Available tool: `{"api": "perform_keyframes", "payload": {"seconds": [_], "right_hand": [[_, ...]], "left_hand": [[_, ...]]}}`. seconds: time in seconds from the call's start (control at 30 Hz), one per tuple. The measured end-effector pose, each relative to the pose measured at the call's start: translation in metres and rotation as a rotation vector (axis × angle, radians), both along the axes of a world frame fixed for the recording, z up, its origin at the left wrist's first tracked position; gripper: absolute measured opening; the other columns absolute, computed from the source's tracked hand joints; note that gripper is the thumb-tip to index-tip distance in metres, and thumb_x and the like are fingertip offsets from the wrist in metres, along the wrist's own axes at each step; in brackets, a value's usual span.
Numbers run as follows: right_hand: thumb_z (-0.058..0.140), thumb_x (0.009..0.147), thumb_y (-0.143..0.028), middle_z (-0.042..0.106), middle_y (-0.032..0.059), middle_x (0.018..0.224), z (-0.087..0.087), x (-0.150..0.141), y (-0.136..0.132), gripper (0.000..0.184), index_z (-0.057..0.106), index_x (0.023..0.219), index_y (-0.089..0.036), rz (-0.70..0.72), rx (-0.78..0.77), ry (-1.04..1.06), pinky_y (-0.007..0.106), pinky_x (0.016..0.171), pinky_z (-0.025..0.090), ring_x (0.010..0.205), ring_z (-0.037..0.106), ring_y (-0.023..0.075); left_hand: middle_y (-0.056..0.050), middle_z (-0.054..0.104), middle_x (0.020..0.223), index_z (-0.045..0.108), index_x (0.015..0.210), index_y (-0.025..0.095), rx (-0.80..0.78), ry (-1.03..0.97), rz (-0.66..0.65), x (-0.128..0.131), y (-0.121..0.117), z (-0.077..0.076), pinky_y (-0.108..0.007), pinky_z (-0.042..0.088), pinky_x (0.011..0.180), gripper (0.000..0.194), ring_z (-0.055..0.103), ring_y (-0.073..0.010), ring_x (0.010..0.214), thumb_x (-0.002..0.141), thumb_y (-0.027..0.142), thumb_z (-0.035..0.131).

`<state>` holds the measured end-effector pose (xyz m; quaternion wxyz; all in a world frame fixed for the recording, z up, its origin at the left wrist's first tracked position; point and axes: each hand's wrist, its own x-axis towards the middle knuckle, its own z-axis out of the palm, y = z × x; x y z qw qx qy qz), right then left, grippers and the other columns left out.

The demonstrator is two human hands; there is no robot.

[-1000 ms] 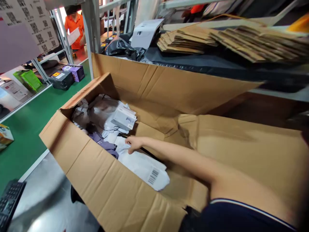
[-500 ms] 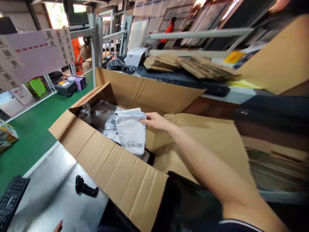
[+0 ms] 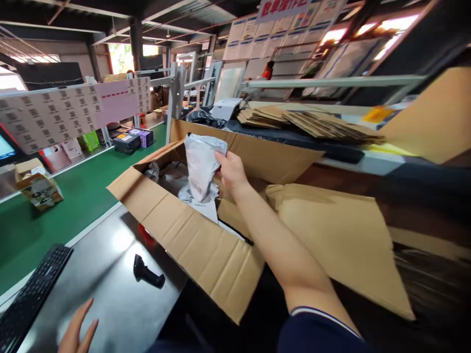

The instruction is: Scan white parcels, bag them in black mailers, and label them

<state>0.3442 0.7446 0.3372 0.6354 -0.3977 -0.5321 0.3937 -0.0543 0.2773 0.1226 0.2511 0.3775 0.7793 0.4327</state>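
My right hand grips a grey-white plastic mailer bag by its upper right edge and holds it hanging above the big open cardboard box. More grey and white mailer bags lie inside the box. My left hand hovers open, fingers spread, over the grey metal table at the bottom left. A black handheld barcode scanner lies on that table just right of it, beside the box's front flap.
A black keyboard sits at the table's left edge. A green conveyor belt carries small boxes. Flattened cardboard is stacked on a shelf behind the box. A sheet of barcodes hangs on the left.
My right hand has lifted the mailer bag out of the box, from lying among the others to hanging above it. My left hand has come into view over the table.
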Motion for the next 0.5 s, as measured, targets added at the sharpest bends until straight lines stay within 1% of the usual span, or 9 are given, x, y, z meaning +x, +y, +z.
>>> {"api": "perform_keyframes", "payload": {"seconds": [0.03,0.1,0.13,0.2,0.27,0.33,0.43,0.47,0.5], "right_hand": [[0.071,0.083,-0.041,0.067,-0.0008,0.076,0.011,-0.022,-0.014,0.023,0.064,0.091,-0.020,0.078,-0.022,0.124,0.031,0.067,0.055,0.073,0.064,0.0186],[0.069,0.085,-0.031,0.073,0.0008,0.082,0.021,-0.078,-0.053,0.017,0.067,0.098,-0.019,0.258,-0.117,0.338,0.030,0.070,0.059,0.078,0.069,0.0182],[0.066,0.087,-0.027,0.075,0.0018,0.087,0.018,-0.109,-0.077,0.016,0.068,0.101,-0.019,0.347,-0.188,0.431,0.029,0.073,0.061,0.082,0.071,0.0179],[0.060,0.092,-0.025,0.078,0.0031,0.095,-0.004,-0.173,-0.131,0.016,0.070,0.103,-0.020,0.498,-0.364,0.575,0.028,0.078,0.062,0.091,0.073,0.0168],[0.059,0.094,-0.027,0.078,0.0037,0.100,-0.046,-0.225,-0.193,0.016,0.070,0.103,-0.021,0.604,-0.526,0.636,0.027,0.081,0.063,0.098,0.073,0.0163],[0.063,0.092,-0.033,0.078,0.0046,0.102,-0.098,-0.257,-0.259,0.014,0.068,0.100,-0.022,0.680,-0.650,0.594,0.028,0.080,0.063,0.101,0.073,0.0181],[0.066,0.088,-0.037,0.075,0.0021,0.089,-0.186,-0.266,-0.344,0.012,0.063,0.088,-0.025,0.596,-0.854,0.498,0.027,0.080,0.061,0.095,0.073,0.0174],[0.066,0.086,-0.034,0.073,0.0028,0.080,-0.216,-0.263,-0.365,0.012,0.062,0.082,-0.024,0.584,-0.929,0.445,0.029,0.076,0.062,0.083,0.074,0.0187],[0.064,0.086,-0.032,0.072,0.0043,0.076,-0.245,-0.259,-0.381,0.013,0.062,0.079,-0.023,0.584,-0.991,0.386,0.031,0.071,0.061,0.076,0.073,0.0195]], "left_hand": [[-0.007,0.071,0.133,0.073,0.116,0.031,0.045,-0.037,-0.019,-0.004,0.004,0.009,-0.055,0.042,0.123,0.068,0.058,-0.0398,0.135,0.064,0.075,0.081],[-0.009,0.062,0.148,0.065,0.131,0.032,0.159,-0.176,0.023,0.001,0.012,0.029,-0.058,0.042,0.122,0.076,0.051,-0.0386,0.143,0.067,0.069,0.083],[-0.012,0.056,0.153,0.057,0.141,0.031,0.233,-0.303,0.052,0.008,0.017,0.040,-0.058,0.044,0.119,0.085,0.051,-0.0385,0.144,0.069,0.067,0.084],[-0.017,0.052,0.156,0.046,0.152,0.031,0.364,-0.654,0.020,0.024,0.026,0.056,-0.056,0.051,0.112,0.101,0.054,-0.0387,0.140,0.067,0.062,0.090],[-0.020,0.060,0.147,0.050,0.148,0.028,0.462,-1.046,-0.036,0.031,0.036,0.063,-0.056,0.056,0.104,0.099,0.060,-0.0405,0.133,0.065,0.065,0.091],[-0.017,0.070,0.130,0.060,0.135,0.022,0.549,-1.247,0.126,0.025,0.040,0.059,-0.053,0.059,0.100,0.077,0.067,-0.0368,0.123,0.072,0.057,0.089],[-0.010,0.076,0.106,0.066,0.114,0.018,0.505,-1.172,0.521,0.000,0.025,0.036,-0.043,0.061,0.096,0.039,0.075,-0.0272,0.104,0.079,0.024,0.082],[-0.008,0.076,0.101,0.066,0.109,0.018,0.431,-1.082,0.592,-0.012,0.018,0.024,-0.041,0.062,0.094,0.036,0.076,-0.0259,0.099,0.076,0.016,0.080],[-0.008,0.075,0.096,0.066,0.105,0.018,0.334,-0.989,0.586,-0.025,0.011,0.008,-0.040,0.062,0.090,0.033,0.076,-0.0263,0.095,0.075,0.015,0.080]]}}
